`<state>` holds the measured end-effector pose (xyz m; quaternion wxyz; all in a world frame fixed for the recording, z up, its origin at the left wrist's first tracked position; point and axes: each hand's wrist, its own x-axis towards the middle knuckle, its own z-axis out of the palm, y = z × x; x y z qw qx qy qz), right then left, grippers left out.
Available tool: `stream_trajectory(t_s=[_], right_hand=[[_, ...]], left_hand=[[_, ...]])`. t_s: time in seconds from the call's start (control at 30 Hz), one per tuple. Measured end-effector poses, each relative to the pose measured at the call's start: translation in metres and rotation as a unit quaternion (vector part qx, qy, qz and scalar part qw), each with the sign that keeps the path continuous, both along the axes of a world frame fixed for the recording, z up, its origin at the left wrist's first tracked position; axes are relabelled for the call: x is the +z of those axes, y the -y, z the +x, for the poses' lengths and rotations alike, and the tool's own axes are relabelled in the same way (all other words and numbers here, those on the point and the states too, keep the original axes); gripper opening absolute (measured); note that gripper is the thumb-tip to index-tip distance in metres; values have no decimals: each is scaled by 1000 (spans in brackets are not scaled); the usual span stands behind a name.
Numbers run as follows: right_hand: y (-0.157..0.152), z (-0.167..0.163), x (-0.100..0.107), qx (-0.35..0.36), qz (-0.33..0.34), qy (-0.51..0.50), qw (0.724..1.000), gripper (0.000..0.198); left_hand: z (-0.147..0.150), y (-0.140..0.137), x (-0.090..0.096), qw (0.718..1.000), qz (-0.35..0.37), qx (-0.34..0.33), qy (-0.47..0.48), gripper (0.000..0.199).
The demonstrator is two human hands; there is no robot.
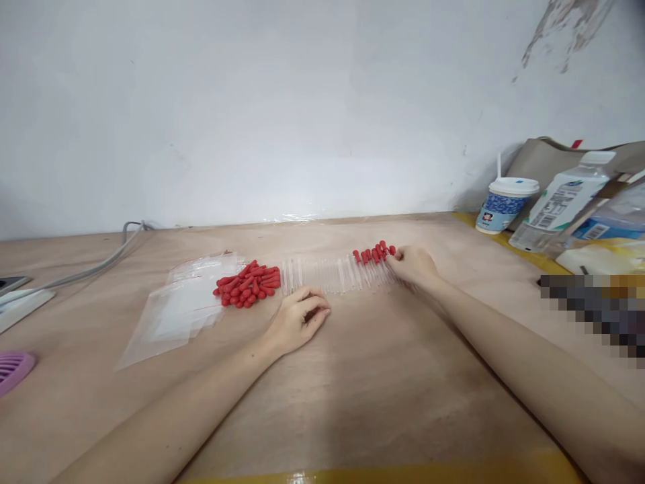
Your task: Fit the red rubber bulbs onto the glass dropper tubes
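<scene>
My right hand point(414, 265) is pinched at the right end of a row of thin clear tubes point(327, 275), its fingertips on a dropper with a red bulb point(392, 250). Just left of it lie several droppers point(373, 255), clear tubes topped with red rubber bulbs. My left hand point(299, 317) rests on the table below the row's left part, fingers curled toward the thumb; I see nothing between them. A heap of loose red rubber bulbs point(246, 286) sits to its upper left, partly over a fanned stack of clear plastic bags point(176, 312).
The wooden table point(383, 383) meets a white wall behind. At right stand a paper cup with a straw point(506, 205), a tilted plastic bottle point(562, 202) and a bag point(544, 158). A grey cable point(108, 262) and a purple slotted object point(15, 371) are at left.
</scene>
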<state>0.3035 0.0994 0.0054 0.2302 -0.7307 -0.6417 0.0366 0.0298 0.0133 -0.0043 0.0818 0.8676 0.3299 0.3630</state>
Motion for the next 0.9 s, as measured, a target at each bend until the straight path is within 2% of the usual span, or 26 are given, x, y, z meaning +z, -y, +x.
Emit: stream_trajectory(t_s=[0.27,0.4,0.57,0.9], right_hand=[[3,0,-1,0,-9,42,999,25],[4,-1,-2,-6,14,47,999,20],[10,-8,2,32,35,34,998,16],[25,-27,14,35,-36,53,997,19]], left_hand=[[0,-1,-1,1000,-5,-7,1,9],[1,0,0,1000,-16,-2,2,10],[1,0,0,1000,-22,0,-4,18],[1,1,1,999,-31,0,-6,19]])
